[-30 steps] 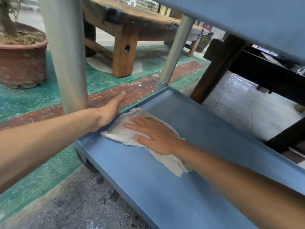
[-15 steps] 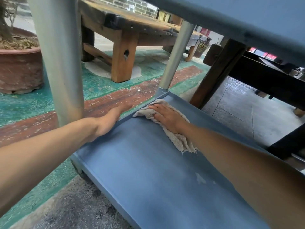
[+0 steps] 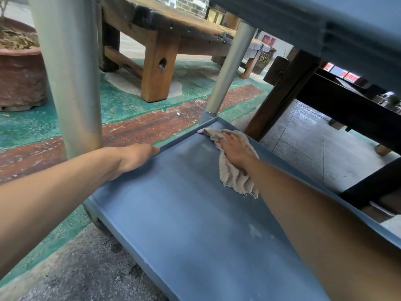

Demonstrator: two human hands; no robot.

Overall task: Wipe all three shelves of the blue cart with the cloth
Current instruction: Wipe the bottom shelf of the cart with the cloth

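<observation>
Bottom shelf (image 3: pixel 173 213) of the blue cart, seen from above and behind both forearms. Nearest the viewer, a pale chipped spot (image 3: pixel 252 231) marks the shelf floor beside the right forearm, well behind the fingers. The left hand (image 3: pixel 132 157) lies on the shelf's raised left rim (image 3: pixel 173 142), fingers extended along the lip and not curled round anything, which appears to brace the cart. Farther in, the right hand (image 3: pixel 235 148) presses the beige cloth (image 3: pixel 232 170) flat, fingers spread and lying on the fabric rather than gripping it; a frayed tail trails back under the wrist, and the leading edge lies just ahead of the fingertips, in the far corner below the grey post (image 3: pixel 227 68). To wipe well, pressure should probably stay even through the palm, with the cloth pushed into the rim's angle ahead of the fingertips, then drawn back in overlapping strokes. The shelf above (image 3: pixel 325 22) overhangs; its condition cannot be judged.
</observation>
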